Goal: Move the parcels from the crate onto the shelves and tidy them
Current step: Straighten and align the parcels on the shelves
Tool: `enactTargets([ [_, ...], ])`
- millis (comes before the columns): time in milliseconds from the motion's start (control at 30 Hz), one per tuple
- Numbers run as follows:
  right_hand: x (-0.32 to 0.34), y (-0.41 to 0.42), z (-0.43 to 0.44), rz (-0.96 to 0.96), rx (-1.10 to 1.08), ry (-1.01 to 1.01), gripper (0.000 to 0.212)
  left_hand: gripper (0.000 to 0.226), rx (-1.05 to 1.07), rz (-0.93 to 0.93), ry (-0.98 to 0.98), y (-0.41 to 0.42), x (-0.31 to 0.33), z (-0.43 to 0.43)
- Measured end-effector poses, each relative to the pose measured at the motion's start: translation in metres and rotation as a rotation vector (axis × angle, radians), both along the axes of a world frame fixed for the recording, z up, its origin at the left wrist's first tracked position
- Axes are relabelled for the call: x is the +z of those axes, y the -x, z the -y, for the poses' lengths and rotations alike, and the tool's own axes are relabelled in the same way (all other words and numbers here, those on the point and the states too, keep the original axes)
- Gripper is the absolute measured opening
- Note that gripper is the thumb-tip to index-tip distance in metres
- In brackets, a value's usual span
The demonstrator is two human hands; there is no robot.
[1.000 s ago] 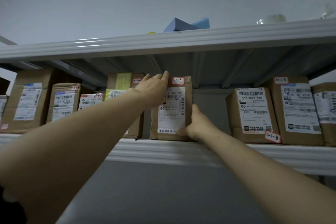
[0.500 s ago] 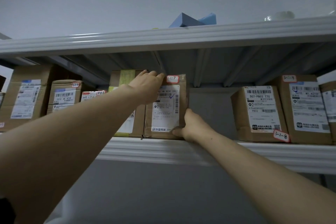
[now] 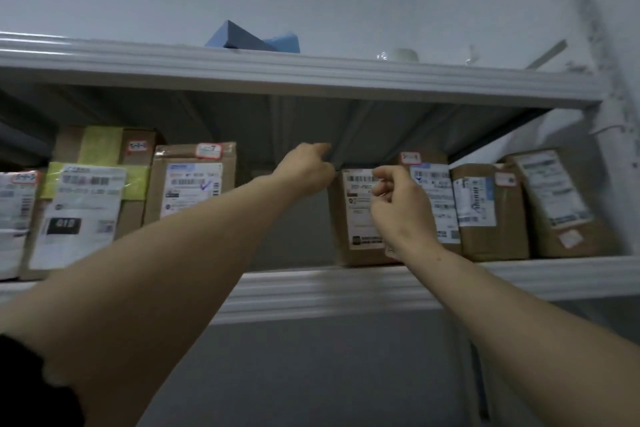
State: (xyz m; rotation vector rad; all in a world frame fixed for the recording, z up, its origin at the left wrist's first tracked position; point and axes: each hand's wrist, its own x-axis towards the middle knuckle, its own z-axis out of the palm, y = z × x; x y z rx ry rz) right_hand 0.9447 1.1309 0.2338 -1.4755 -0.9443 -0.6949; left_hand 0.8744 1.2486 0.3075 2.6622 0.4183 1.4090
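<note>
Parcels [image 3: 194,184] stand along the shelf [image 3: 346,284], gap mid-row. Left hand [image 3: 308,168] is curled at the 10 o'clock corner of the brown parcel [image 3: 358,218] past the gap, right hand [image 3: 401,208] curled over its label. Too blurry to tell if either grips.

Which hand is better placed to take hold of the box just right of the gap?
Probably the right hand: it hangs directly in front of that box, fingers loosely curled and empty. The left hand is beside the box's upper left corner, over the gap.
</note>
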Motion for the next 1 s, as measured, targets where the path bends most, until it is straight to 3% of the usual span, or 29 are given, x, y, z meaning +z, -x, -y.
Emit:
enactTargets([
  [233,-0.01,-0.039,0.028,-0.057,-0.119,0.16,0.042,0.058,0.049,-0.188,-0.075,-0.034,-0.004,0.02],
  [400,-0.009,-0.044,0.016,-0.069,-0.13,0.291,0.012,0.043,0.113,-0.203,-0.105,-0.014,0.004,0.014],
  [500,-0.006,-0.04,0.009,-0.1,-0.088,0.354,0.03,0.037,0.109,-0.19,-0.054,-0.002,0.002,0.011],
  [667,0.003,-0.028,-0.002,-0.149,-0.002,0.403,0.033,0.04,0.101,-0.198,-0.042,0.014,0.004,0.007],
  [867,-0.007,0.0,-0.034,-0.181,0.192,0.498,0.022,0.047,0.28,-0.318,-0.193,0.039,0.006,-0.002],
  [1000,-0.01,0.009,-0.048,-0.172,0.218,0.498,0.037,0.042,0.391,-0.369,-0.316,0.052,0.008,-0.01],
])
